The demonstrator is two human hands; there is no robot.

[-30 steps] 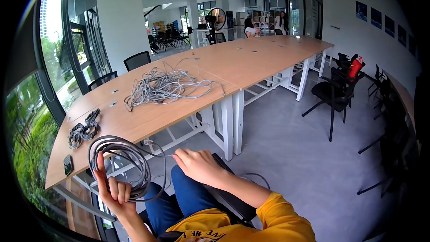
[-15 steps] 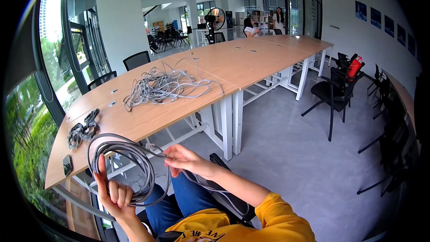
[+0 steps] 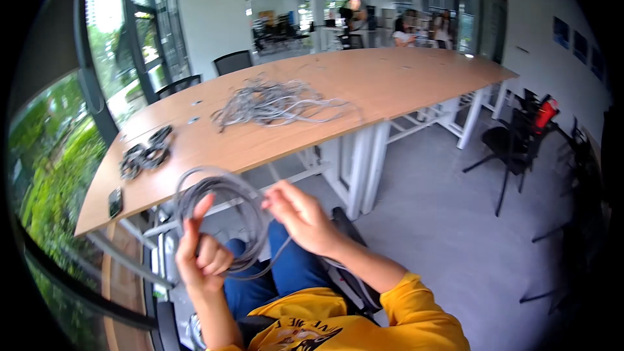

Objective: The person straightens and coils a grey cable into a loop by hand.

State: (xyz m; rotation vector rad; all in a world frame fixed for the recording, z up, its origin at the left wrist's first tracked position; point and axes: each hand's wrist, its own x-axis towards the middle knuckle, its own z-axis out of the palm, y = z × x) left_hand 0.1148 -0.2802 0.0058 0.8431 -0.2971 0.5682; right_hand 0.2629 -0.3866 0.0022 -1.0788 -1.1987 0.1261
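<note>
A coiled grey cable (image 3: 255, 211) hangs in several loops above my lap. My left hand (image 3: 207, 250) grips the lower left of the coil, with its thumb side raised and the other fingers curled round the loops. At the coil's right side, my right hand (image 3: 299, 216) pinches a length of the same cable between thumb and fingers. From there the cable runs down past my right thigh. Motion blur softens both hands and the loops. Across the table lies a tangled pile of grey cables (image 3: 279, 105).
The long wooden table (image 3: 364, 81) curves ahead, with bundled cables (image 3: 146, 153) and a phone (image 3: 116, 202) near its left end. A black chair (image 3: 513, 146) with a red bag (image 3: 546, 114) stands at right. Two people (image 3: 422, 32) are far back.
My view has shifted, so the table and cables sit farther right and higher. Both hands still hold the coil, and my right hand has come closer to it.
</note>
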